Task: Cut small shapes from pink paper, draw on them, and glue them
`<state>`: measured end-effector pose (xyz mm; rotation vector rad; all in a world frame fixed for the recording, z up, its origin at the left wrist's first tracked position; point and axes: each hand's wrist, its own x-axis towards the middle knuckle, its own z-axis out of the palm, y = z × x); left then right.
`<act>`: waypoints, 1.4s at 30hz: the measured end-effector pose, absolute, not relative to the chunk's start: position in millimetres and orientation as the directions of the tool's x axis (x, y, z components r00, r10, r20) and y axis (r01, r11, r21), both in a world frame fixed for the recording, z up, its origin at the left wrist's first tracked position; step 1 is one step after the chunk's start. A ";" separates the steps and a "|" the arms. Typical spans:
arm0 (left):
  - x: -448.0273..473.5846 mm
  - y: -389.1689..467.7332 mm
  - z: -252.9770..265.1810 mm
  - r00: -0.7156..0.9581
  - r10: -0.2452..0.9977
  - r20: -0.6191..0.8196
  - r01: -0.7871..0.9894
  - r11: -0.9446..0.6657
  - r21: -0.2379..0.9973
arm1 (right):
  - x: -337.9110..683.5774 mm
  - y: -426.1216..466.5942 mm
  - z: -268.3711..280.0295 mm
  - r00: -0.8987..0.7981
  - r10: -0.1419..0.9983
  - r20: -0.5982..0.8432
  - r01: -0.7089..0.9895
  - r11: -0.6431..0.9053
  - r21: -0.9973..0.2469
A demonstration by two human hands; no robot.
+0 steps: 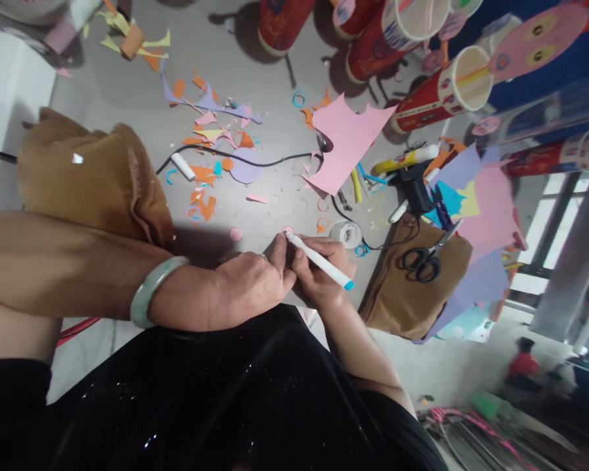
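Observation:
My right hand (326,265) grips a white marker pen (324,263) with a blue end, its tip on a small pink paper circle (288,230) at the table's near edge. My left hand (248,284), with a pale green bangle on the wrist, is closed beside it. Its fingertips press at the same circle and partly cover it. A second pink paper circle (236,234) lies flat just beyond the left hand. To the right of the marker stands a roll of clear tape (346,234).
Paper scraps (209,134) and a large pink offcut (348,140) litter the table. A black cable (255,160) crosses it. Black scissors (422,263) lie on a brown pouch (417,288) at right; a brown cloth bag (93,176) is at left. Red paper cups (422,98) stand at the back.

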<state>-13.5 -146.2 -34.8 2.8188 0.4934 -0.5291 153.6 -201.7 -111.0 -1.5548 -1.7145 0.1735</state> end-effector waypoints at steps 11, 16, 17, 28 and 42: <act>-13.6 -146.4 -34.8 0.882 0.267 -0.388 0.350 -0.923 0.160 | 154.2 -199.1 -111.8 0.036 0.883 0.467 0.789 0.262 -0.556; -13.1 -145.4 -34.3 0.879 0.269 -0.394 0.362 -0.914 0.182 | 153.4 -198.9 -114.2 0.043 0.879 0.474 0.786 0.263 -0.559; -13.3 -145.7 -34.7 0.879 0.273 -0.390 0.363 -0.914 0.179 | 153.2 -199.1 -114.7 0.049 0.881 0.471 0.785 0.258 -0.563; -15.9 -149.4 -38.4 0.906 0.305 -0.293 0.342 -0.936 0.083 | 153.3 -201.3 -118.8 0.071 0.893 0.444 0.758 0.241 -0.606; -18.5 -152.3 -47.2 0.917 0.332 -0.221 0.353 -0.933 0.064 | 151.0 -200.4 -116.5 0.095 0.890 0.446 0.764 0.222 -0.605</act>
